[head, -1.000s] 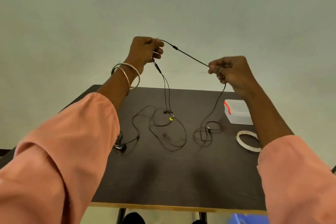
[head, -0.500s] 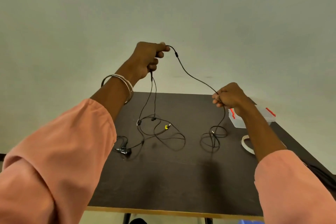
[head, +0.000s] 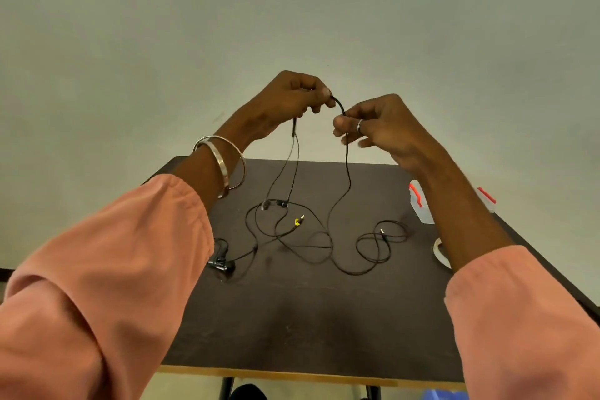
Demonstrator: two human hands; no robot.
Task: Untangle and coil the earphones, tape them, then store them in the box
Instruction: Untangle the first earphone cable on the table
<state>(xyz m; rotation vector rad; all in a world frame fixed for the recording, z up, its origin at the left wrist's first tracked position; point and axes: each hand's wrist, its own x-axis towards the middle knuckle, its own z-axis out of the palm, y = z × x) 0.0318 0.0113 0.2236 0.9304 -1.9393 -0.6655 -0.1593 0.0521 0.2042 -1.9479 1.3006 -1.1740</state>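
Both hands are raised above the dark table [head: 308, 318]. My left hand [head: 289, 104] pinches the black earphone cable [head: 348, 172] near its top bend. My right hand [head: 380, 127] pinches the same cable a few centimetres to the right, so a short arc spans between them. From the hands the cable hangs down in strands to loose loops on the table. The earbuds [head: 276, 204] lie near the table's middle, and a plug with a yellow tag [head: 298, 221] lies beside them. The clear box with red clips [head: 422, 204] stands at the right, partly behind my right forearm.
A tape roll [head: 438, 252] lies on the table's right side, mostly hidden by my right arm. Another small black earphone bundle [head: 222, 261] lies at the left, by my left sleeve. A plain pale wall stands behind the table. A blue object [head: 444, 395] shows below the front edge.
My right hand rose from near the table and came close to my left hand. The stretch of cable between them shrank to a short arc, and more cable settled on the table.
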